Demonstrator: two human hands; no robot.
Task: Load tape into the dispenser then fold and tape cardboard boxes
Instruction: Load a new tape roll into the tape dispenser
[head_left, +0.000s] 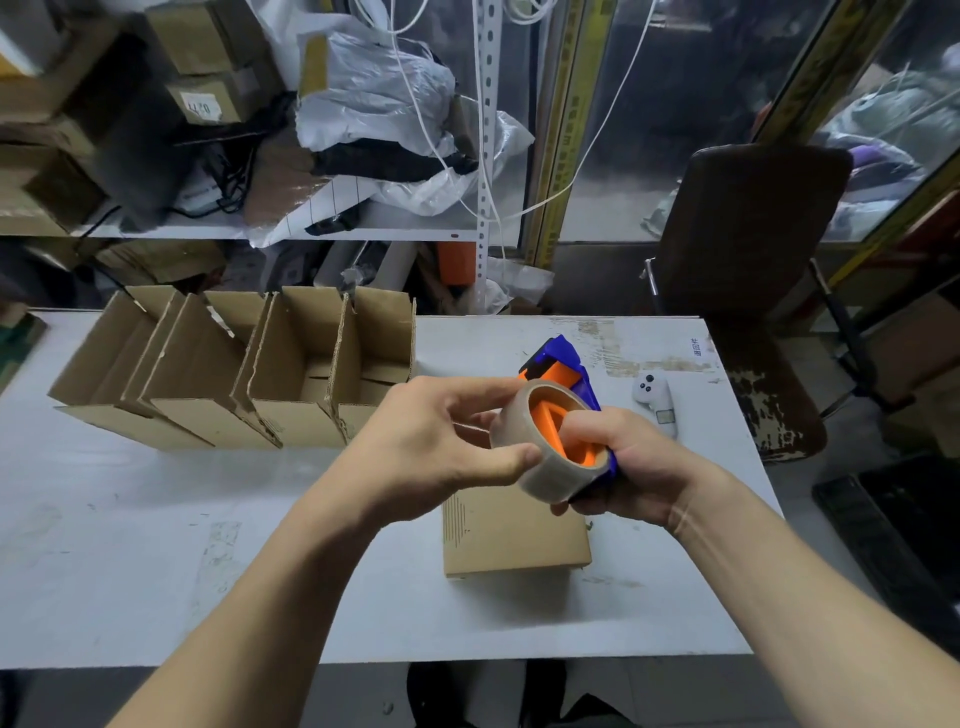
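Both forearms reach out over the white table (156, 545) and meet above its middle. The right hand (631, 462) curls round the handle of the blue and orange tape dispenser (563, 371), holding it tilted in the air. The left hand (441, 441) pinches the roll of brown tape (540, 467) between thumb and curled fingers; the roll sits over the dispenser's orange hub. A flat cardboard box (511, 535) lies on the table just beneath the hands. A row of open boxes (234, 374) stands at the far left edge.
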